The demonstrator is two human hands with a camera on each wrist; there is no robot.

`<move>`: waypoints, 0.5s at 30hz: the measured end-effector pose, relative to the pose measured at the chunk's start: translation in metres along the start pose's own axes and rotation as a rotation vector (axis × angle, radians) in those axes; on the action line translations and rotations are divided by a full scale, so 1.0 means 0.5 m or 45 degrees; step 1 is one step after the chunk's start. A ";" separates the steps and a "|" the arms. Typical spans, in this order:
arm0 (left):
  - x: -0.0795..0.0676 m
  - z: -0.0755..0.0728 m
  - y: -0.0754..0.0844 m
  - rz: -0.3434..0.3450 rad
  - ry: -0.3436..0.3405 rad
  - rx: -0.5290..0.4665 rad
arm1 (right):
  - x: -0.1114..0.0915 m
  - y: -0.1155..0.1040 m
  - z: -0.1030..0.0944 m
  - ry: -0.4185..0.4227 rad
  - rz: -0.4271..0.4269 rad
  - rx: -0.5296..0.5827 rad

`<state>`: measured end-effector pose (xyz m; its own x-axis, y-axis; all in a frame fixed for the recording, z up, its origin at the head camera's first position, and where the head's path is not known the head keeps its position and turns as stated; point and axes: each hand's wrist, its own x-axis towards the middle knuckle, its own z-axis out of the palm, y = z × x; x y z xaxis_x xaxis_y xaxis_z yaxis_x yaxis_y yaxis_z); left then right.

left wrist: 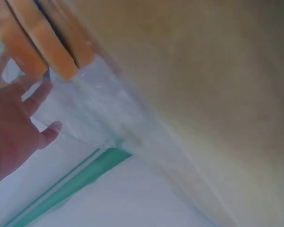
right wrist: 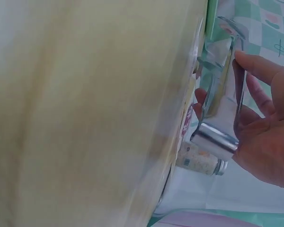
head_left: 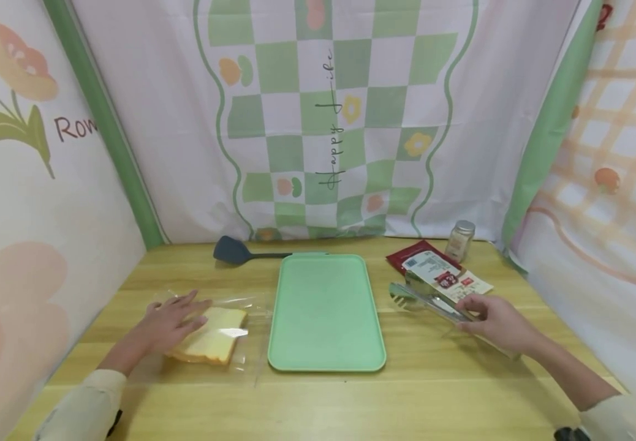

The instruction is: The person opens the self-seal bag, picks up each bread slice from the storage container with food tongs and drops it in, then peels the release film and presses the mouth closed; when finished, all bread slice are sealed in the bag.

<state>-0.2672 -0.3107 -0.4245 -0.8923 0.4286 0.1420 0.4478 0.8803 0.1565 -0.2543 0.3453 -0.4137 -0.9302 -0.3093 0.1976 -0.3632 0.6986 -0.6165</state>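
Bread slices (head_left: 215, 334) lie in a clear plastic bag (head_left: 252, 355) on the left of the table; in the left wrist view several thick slices (left wrist: 57, 52) show their orange-brown crusts. My left hand (head_left: 171, 321) rests on the bag at the bread's left side, its fingers spread and fairly straight. On the right, my right hand (head_left: 497, 321) grips metal food tongs (head_left: 439, 304), with the toothed end pointing left toward the tray. The right wrist view shows the tongs (right wrist: 222, 99) held between thumb and fingers, their arms apart with nothing between them.
A green tray (head_left: 326, 318) lies mid-table. Behind it to the left is a dark spatula (head_left: 235, 251), its handle reaching the tray's back edge. A red and white packet (head_left: 434, 269) and a glass jar with a silver lid (head_left: 460, 240) are at the back right. Curtains enclose the table.
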 end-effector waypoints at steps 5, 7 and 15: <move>0.003 -0.011 -0.024 -0.046 0.007 -0.189 | 0.010 0.014 -0.002 -0.004 0.008 -0.006; 0.005 -0.015 -0.031 -0.055 0.019 -0.272 | 0.012 0.018 -0.001 -0.015 0.005 0.031; -0.002 -0.014 -0.017 0.012 0.089 -0.302 | 0.014 0.008 0.009 -0.026 0.058 0.037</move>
<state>-0.2696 -0.3202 -0.4190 -0.8855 0.4143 0.2104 0.4645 0.8006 0.3785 -0.2622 0.3429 -0.4184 -0.9445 -0.2906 0.1531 -0.3182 0.6933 -0.6466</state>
